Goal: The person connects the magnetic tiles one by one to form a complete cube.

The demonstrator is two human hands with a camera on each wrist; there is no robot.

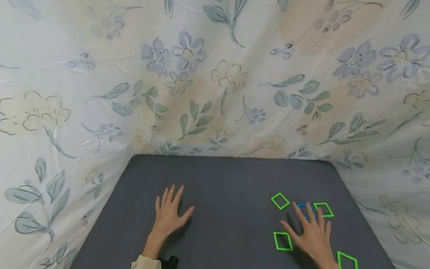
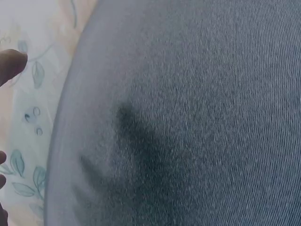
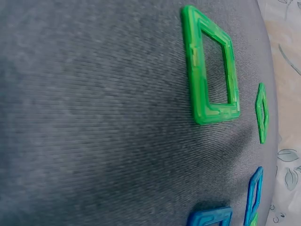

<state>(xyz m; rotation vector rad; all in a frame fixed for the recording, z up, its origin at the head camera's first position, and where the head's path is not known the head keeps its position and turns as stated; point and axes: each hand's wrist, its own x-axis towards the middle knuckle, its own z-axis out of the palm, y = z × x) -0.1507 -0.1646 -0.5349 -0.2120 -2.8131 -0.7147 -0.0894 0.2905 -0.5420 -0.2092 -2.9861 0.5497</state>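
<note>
My left hand (image 1: 169,215) lies flat on the dark grey mat (image 1: 228,179), fingers spread, holding nothing. My right hand (image 1: 310,234) lies flat at the right, fingers spread; its fingertips rest over a blue square frame (image 1: 301,205). Green square frames lie around it: one ahead to the left (image 1: 280,200), one ahead to the right (image 1: 324,209), one beside the thumb (image 1: 283,241), one by the wrist (image 1: 347,260). The right wrist view shows a green frame (image 3: 211,70) close up, a second green one (image 3: 262,113) and blue pieces (image 3: 255,195) at the bottom edge. In the left wrist view only a fingertip (image 2: 10,66) shows.
A floral cloth (image 1: 215,93) hangs behind the mat and drapes down both sides, close to the mat's edges. A cuff and a dark wrist mount (image 1: 169,261) sit at my left wrist. The mat's surface between the two hands is bare grey fabric.
</note>
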